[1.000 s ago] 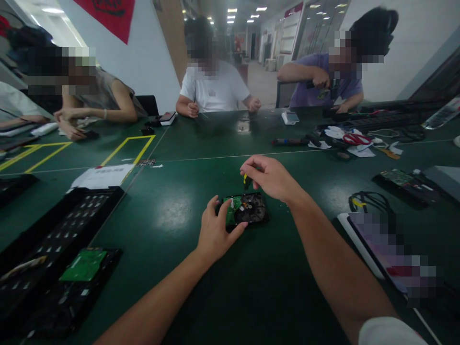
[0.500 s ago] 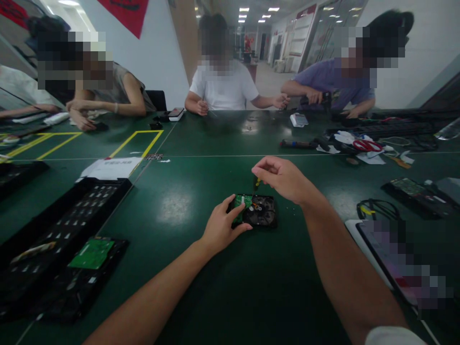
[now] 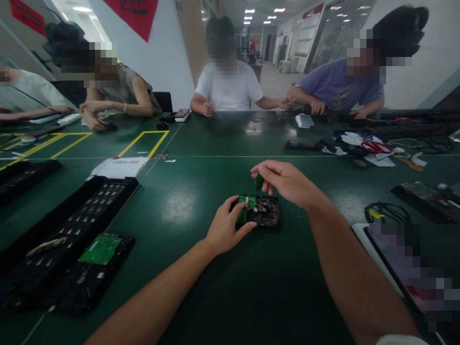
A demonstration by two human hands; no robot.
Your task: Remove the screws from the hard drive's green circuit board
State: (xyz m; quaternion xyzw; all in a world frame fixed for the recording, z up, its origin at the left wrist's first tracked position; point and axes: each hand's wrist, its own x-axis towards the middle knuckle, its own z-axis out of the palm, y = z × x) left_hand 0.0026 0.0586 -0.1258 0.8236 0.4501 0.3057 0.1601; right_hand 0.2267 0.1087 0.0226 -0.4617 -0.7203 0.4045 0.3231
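Observation:
A black hard drive (image 3: pixel 270 214) with a green circuit board (image 3: pixel 247 199) on its left part lies flat on the dark green table. My left hand (image 3: pixel 225 226) grips its left end, fingers over the board and thumb along the near edge. Above the drive's far edge, my right hand (image 3: pixel 283 179) pinches a small screwdriver (image 3: pixel 257 181) with a black and yellow handle. The screwdriver points downward, its thin shaft reaching the board's right side. Whether the tip sits in a screw is too small to tell. Several tiny screws (image 3: pixel 298 211) lie right of the drive.
At left stand a long black tray (image 3: pixel 82 211) and another hard drive (image 3: pixel 100 249). To the right are a tablet-like device (image 3: pixel 381 268), a coiled cable (image 3: pixel 386 213) and another drive (image 3: pixel 427 196). Gloves and tools (image 3: pixel 373 146) lie farther back. Several co-workers sit across the table.
The view has shifted slightly. My right hand's fingers have changed their hold on the screwdriver, spreading a little lower around the handle. My left hand keeps its grip on the drive.

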